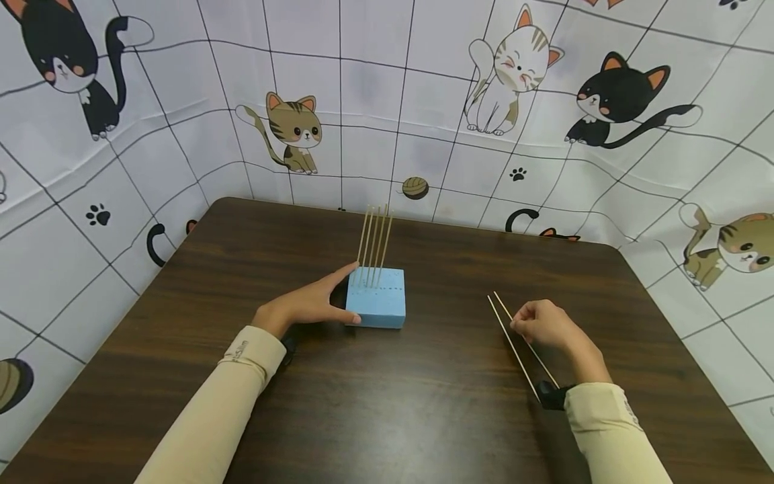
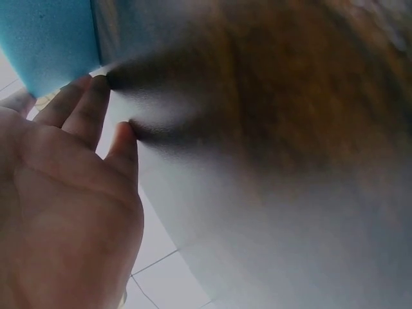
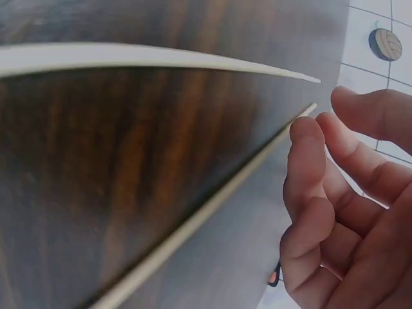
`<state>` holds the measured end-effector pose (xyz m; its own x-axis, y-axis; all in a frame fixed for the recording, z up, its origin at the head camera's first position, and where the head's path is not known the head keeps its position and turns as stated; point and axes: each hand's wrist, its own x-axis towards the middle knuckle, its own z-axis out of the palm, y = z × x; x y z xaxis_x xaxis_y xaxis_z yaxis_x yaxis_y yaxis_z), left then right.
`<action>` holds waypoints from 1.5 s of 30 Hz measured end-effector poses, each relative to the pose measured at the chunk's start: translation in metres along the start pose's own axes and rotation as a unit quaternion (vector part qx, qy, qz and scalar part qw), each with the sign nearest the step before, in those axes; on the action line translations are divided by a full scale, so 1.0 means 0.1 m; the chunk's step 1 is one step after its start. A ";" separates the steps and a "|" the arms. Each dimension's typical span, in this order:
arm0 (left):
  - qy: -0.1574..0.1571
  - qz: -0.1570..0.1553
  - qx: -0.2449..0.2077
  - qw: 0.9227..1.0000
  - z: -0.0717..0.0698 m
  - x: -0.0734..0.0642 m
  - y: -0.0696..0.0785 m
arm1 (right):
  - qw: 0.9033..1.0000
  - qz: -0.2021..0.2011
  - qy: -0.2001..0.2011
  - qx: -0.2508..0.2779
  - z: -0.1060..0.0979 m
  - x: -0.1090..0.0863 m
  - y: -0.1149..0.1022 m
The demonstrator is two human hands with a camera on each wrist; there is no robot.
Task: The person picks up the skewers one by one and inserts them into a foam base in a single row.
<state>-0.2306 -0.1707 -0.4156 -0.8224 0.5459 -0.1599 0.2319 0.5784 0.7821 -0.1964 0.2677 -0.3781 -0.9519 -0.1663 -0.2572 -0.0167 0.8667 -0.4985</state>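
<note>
My left hand (image 1: 311,306) holds a light blue foam block (image 1: 387,306) by its left side, thumb at the front face and index finger at the back corner. In the left wrist view the fingertips (image 2: 96,87) meet the block's lower edge. Several thin wooden sticks (image 1: 363,245) stand upright in the block's top, beside rows of small holes. On the right, two loose wooden sticks (image 1: 510,343) lie on the table. Over the right one of these sticks (image 3: 212,206) is my right hand (image 1: 547,329), fingers loosely bent, fingertips close by it and a gap at the thumb.
A dark wooden table (image 1: 387,410) lies under everything. Behind it and along both sides hangs a white gridded cloth (image 1: 369,87) printed with cats. Dark bands with cameras sit at both wrists; the right band (image 1: 551,395) overlaps the near ends of the loose sticks.
</note>
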 end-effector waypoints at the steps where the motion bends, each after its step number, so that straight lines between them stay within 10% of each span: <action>1: -0.001 -0.001 0.000 1.000 0.00 0.00 0.00 | 1.000 -0.001 -0.004 0.001 0.01 0.00 0.01; 21: 0.003 -0.002 0.001 1.000 0.00 0.01 0.00 | 0.998 0.066 -0.001 0.007 0.11 0.05 0.01; 30: 0.001 -0.004 -0.003 1.000 -0.01 0.01 0.00 | 1.000 0.010 0.005 0.022 0.01 0.01 0.05; 45: 0.000 -0.013 -0.004 1.000 0.01 0.00 0.00 | 0.983 -0.072 0.146 0.079 -0.06 0.05 -0.11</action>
<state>-0.2305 -0.1700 -0.4163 -0.8285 0.5307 -0.1789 0.2072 0.5872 0.7825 -0.2027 0.2601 -0.3693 -0.9909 -0.1191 0.0631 -0.1317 0.7560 -0.6412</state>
